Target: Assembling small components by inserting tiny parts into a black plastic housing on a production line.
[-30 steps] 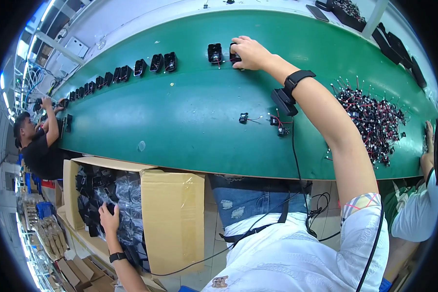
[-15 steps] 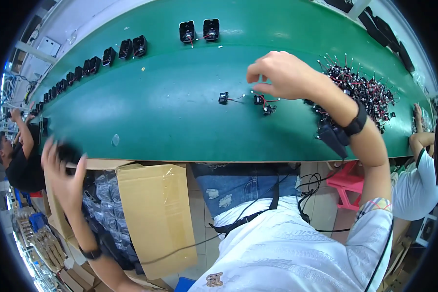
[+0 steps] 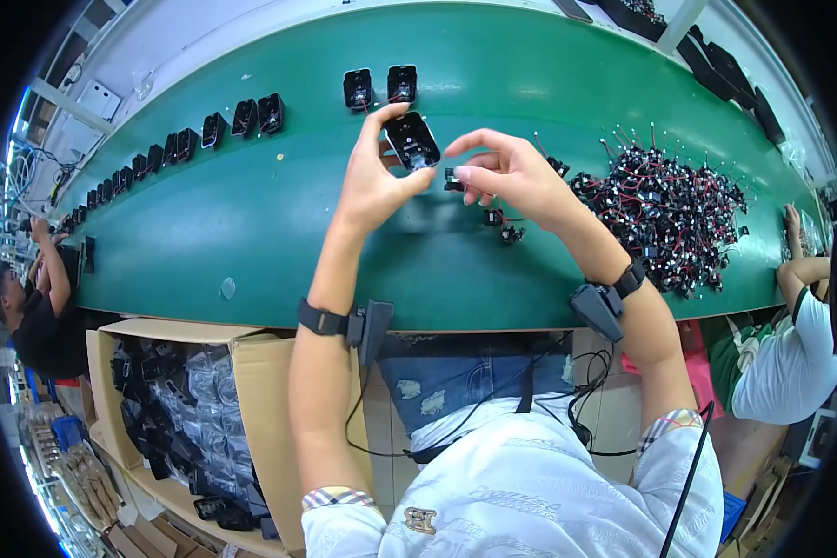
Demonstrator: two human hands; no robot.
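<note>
Over the middle of the green table, my left hand (image 3: 374, 172) grips a black plastic housing (image 3: 413, 141) between thumb and fingers, its open hollow side showing. Close beside it, my right hand (image 3: 510, 177) pinches a small black component (image 3: 453, 180) at its fingertips. Below that hand lies another small black part with red wires (image 3: 502, 223). Two more black housings, a left one (image 3: 357, 90) and a right one (image 3: 402, 86), stand just beyond my left hand, with red wire showing by them.
At right a big heap of black wired parts (image 3: 670, 214) covers the green table (image 3: 251, 223). Similar housings (image 3: 186, 144) form a row at far left. An open cardboard box (image 3: 293, 418) holds black housings and bagged pieces. Co-workers sit at left (image 3: 42, 312) and right (image 3: 781, 344).
My left hand has come up from over the cardboard box to the table's middle, now with a housing. My right hand has lowered slightly left and picked up the small component.
</note>
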